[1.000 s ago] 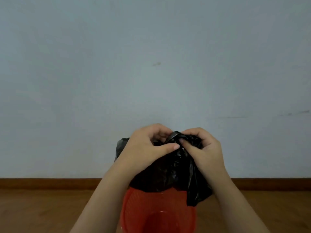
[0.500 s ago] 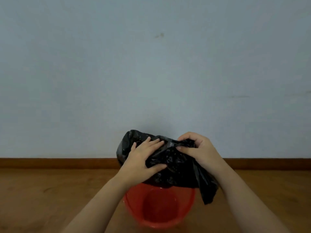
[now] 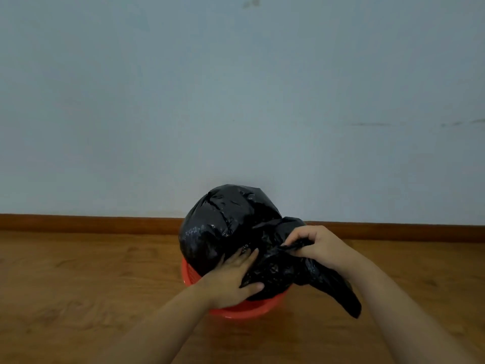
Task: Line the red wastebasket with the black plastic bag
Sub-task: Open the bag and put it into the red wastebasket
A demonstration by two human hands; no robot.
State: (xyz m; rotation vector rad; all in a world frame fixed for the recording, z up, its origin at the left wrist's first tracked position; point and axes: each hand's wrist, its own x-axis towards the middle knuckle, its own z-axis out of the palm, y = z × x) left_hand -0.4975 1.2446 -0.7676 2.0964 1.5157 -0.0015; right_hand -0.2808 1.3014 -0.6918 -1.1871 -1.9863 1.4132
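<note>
The black plastic bag [image 3: 225, 227] is puffed up with air and sits over the mouth of the red wastebasket [image 3: 246, 310], which stands on the floor and shows only its near rim. My left hand [image 3: 233, 278] lies on the bag's near side with its fingertips tucked into the plastic at the opening. My right hand [image 3: 319, 246] pinches a bunched fold of the bag on the right. A loose tail of plastic hangs down past the basket's right side. The basket's inside is hidden by the bag.
The basket stands on a brown wooden floor [image 3: 78, 298] close to a pale blue-grey wall [image 3: 236, 101] with a brown skirting board [image 3: 91, 224] along its foot.
The bag has ballooned out and come down onto the basket's mouth. Both hands have dropped lower, and my view has tilted downward, so more of the floor shows.
</note>
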